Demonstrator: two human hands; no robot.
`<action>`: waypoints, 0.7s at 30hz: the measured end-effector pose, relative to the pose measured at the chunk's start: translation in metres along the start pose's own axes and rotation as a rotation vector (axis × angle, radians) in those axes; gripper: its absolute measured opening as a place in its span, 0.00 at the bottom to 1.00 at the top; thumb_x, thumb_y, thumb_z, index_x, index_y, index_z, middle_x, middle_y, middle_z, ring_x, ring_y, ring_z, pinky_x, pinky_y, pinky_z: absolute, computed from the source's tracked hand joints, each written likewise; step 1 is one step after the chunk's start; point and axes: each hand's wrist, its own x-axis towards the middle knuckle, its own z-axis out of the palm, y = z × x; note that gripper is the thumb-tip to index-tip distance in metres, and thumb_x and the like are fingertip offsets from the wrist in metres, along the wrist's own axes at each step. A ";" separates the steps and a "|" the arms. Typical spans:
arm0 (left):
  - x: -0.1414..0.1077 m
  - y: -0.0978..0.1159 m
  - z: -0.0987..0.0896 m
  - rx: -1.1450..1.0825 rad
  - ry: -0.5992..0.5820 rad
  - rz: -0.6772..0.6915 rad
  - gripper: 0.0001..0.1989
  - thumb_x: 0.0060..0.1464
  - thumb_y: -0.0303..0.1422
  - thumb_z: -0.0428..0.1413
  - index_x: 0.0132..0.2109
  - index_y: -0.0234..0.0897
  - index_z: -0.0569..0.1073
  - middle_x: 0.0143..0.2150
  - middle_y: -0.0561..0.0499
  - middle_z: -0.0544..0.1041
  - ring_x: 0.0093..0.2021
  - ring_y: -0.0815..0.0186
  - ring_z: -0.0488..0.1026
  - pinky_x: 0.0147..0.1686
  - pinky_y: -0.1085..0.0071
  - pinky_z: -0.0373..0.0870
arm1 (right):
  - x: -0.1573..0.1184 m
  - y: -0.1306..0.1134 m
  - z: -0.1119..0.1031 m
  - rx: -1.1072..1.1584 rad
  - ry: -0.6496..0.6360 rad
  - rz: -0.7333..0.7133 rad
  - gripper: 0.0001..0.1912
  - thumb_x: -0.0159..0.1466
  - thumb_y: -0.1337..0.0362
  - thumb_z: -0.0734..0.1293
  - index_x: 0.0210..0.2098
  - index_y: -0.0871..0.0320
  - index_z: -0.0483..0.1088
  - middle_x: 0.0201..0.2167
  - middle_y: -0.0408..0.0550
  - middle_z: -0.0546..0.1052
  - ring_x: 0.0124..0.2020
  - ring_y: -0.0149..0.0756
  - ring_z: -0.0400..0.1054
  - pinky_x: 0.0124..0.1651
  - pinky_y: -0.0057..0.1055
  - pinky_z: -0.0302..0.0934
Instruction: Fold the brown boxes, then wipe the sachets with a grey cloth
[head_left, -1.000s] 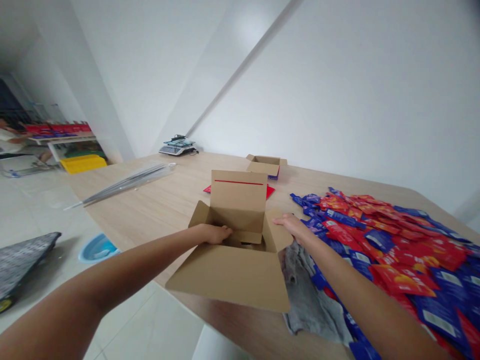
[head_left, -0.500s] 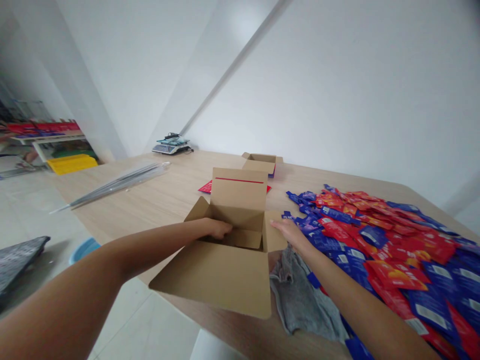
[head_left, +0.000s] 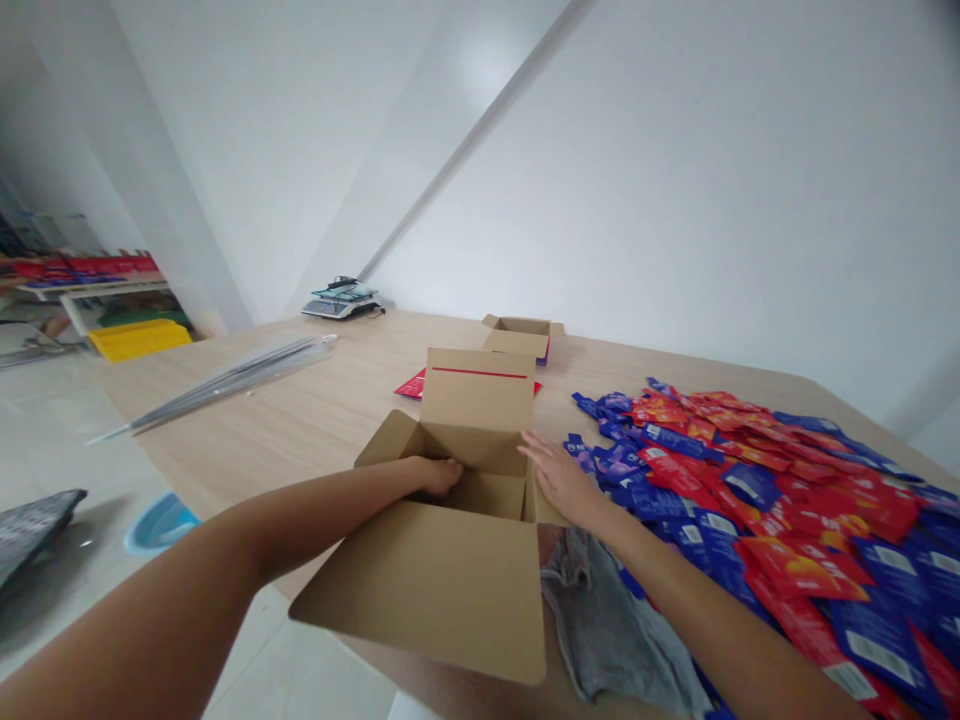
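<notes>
A brown cardboard box (head_left: 420, 580) stands with its flaps spread near the table's front edge. A red strip runs across its raised back flap. My left hand (head_left: 441, 477) reaches inside, and its fingers are mostly hidden there, by a cardboard piece (head_left: 491, 494) within the box. My right hand (head_left: 559, 475) lies over the right wall and side flap, fingers stretched out and holding nothing. Under my right forearm is a grey cloth (head_left: 619, 625). A big pile of red packets (head_left: 810, 560) and blue packets (head_left: 724, 540) spreads to the right.
Farther back stands a second open box (head_left: 521, 335), with a red flat item (head_left: 411, 385) nearer. A scale (head_left: 341, 303) sits at the back left, and a long plastic-wrapped bundle (head_left: 232, 383) lies on the left. A blue basin (head_left: 161, 522) is on the floor.
My right hand has moved from the side flap's outer part inward onto the box's right wall, fingers straighter. My left hand remains inside the box. The view has shifted slightly.
</notes>
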 end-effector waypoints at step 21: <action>-0.048 0.032 -0.060 0.203 0.688 0.063 0.24 0.58 0.37 0.49 0.59 0.34 0.57 0.61 0.39 0.60 0.62 0.55 0.55 0.59 0.58 0.51 | -0.015 -0.023 0.041 0.247 0.425 0.416 0.23 0.55 0.62 0.61 0.51 0.59 0.63 0.61 0.56 0.60 0.63 0.42 0.51 0.64 0.42 0.45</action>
